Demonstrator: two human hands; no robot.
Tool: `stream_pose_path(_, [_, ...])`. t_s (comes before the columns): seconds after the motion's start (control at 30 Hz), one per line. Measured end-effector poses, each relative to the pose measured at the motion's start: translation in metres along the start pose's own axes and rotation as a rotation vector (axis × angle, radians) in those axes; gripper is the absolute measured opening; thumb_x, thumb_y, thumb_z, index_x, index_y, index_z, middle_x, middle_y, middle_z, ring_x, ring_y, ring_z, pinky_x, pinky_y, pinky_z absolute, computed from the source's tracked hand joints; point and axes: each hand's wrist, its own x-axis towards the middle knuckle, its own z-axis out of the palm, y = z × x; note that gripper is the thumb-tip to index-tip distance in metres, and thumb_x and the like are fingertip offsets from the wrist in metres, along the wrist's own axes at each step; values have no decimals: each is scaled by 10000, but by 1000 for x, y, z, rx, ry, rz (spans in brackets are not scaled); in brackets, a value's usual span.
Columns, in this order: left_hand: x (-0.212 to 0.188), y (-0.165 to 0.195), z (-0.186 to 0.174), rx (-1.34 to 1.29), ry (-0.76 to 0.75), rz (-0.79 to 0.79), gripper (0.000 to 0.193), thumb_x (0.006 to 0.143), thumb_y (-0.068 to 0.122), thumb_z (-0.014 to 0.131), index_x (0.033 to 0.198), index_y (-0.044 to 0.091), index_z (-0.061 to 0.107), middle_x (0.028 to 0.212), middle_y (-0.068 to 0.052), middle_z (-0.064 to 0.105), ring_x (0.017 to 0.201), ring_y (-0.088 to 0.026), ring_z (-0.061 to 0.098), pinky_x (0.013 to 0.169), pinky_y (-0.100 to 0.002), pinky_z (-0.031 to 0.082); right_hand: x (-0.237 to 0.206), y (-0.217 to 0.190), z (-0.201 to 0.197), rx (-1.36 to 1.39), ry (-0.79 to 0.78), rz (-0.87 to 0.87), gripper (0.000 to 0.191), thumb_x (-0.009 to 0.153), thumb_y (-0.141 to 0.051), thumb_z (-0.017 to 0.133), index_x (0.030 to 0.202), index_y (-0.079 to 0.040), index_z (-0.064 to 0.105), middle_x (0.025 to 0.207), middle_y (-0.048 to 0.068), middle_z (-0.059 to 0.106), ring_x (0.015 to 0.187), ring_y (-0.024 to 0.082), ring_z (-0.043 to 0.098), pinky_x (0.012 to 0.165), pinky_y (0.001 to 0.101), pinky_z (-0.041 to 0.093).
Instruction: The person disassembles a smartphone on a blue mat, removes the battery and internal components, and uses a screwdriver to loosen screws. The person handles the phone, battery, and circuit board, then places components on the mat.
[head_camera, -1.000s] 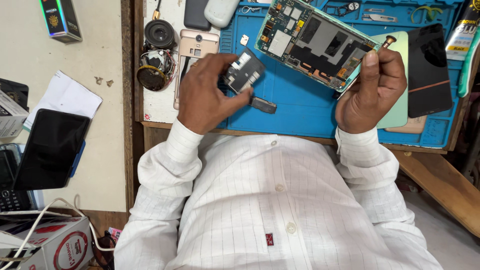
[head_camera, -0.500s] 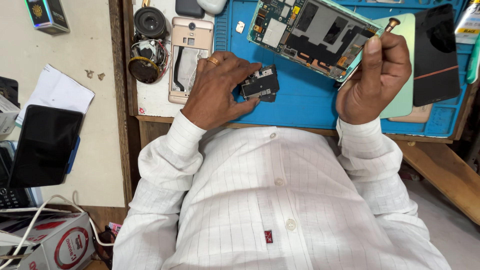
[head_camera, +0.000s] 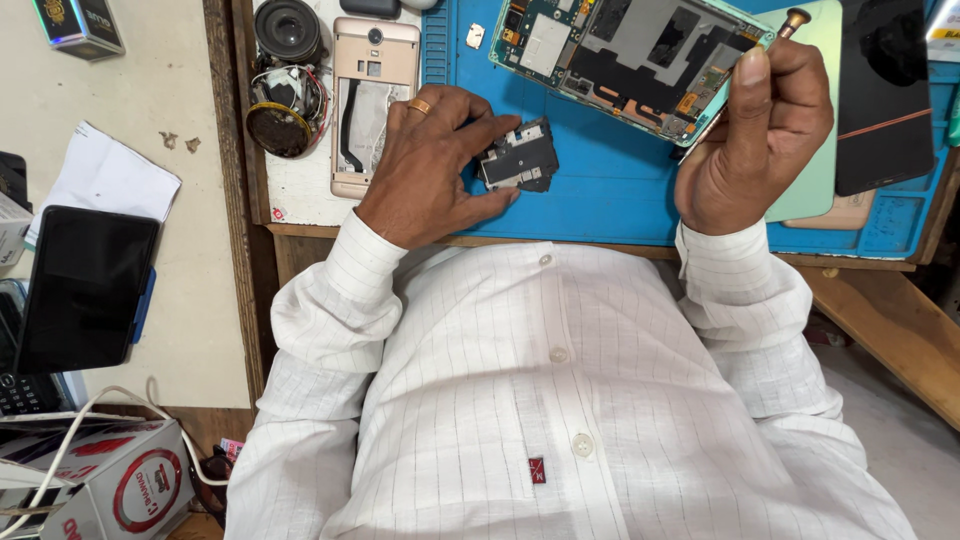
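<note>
on the blue work mat (head_camera: 600, 190) of the table, the left hand (head_camera: 430, 165) rests with a ring on one finger; its fingertips pinch a small dark circuit module (head_camera: 518, 157), the grip closed narrowly on the part's left edge, and the part lies flat on the mat. beyond it, toward the far edge of the mat, lies an opened phone (head_camera: 625, 55) with a pale green frame, its boards and black shielding exposed, tilted across the mat. the right hand (head_camera: 755, 135) is curled into a fist around a slim tool with a brass-coloured end (head_camera: 796, 18), thumb pressed along the shaft; the grip is tight on the tool, whose lower part is hidden in the hand. the right hand sits just beside the near right corner of the opened phone. a pale green panel (head_camera: 830, 100) lies under and behind that hand, and a black screen panel (head_camera: 885, 95) lies to its right. left of the mat, a gold phone back frame (head_camera: 372, 100) lies beside a round speaker (head_camera: 285, 110) with loose wires. a dark tablet (head_camera: 85, 285) lies well apart at the left.
</note>
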Motion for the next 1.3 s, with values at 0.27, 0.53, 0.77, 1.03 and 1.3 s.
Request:
stream_pose_path(0.27, [3,-8,-3,-370,221,-34,543,880,351,921,1284,66,698,1229,-80,692,1127,-173,673,957,-323,558,1,-4,4,-4,23,43,215,1152,-189,677,1076,-1,606,882,69,674,758,96,622,739,236,523])
stream_pose_path(0.53, [4,-27,18,-870,404,-78,263,1079,292,700,1169,45,714,934,-36,745,819,-88,683,732,-238,571,-1,-1,6,-3,-63,95,221,1170,-170,700,1041,-12,617,742,9,580,617,55,464,625,198,393])
stream_pose_path(0.77, [2,-37,10,-996,417,-110,258,1101,317,638,1090,61,669,871,-25,707,766,-72,659,671,-221,531,-2,-9,16,45,-175,244,156,1108,-126,685,1068,9,617,885,92,694,682,129,628,608,247,525])
stream_pose_path(1.03, [2,-40,5,-1113,497,-146,233,1128,302,586,1042,86,605,865,-21,691,745,-72,629,651,-218,488,-3,-19,29,-150,-428,324,197,1098,-161,670,1095,33,635,900,158,727,688,156,708,605,269,605])
stream_pose_path(1.3, [2,-44,5,-1144,515,-185,223,1118,280,596,1030,74,602,812,-31,669,712,-76,616,639,-228,498,-4,-20,30,-183,-530,393,194,1069,-153,674,1075,39,645,983,155,729,797,162,724,658,282,610])
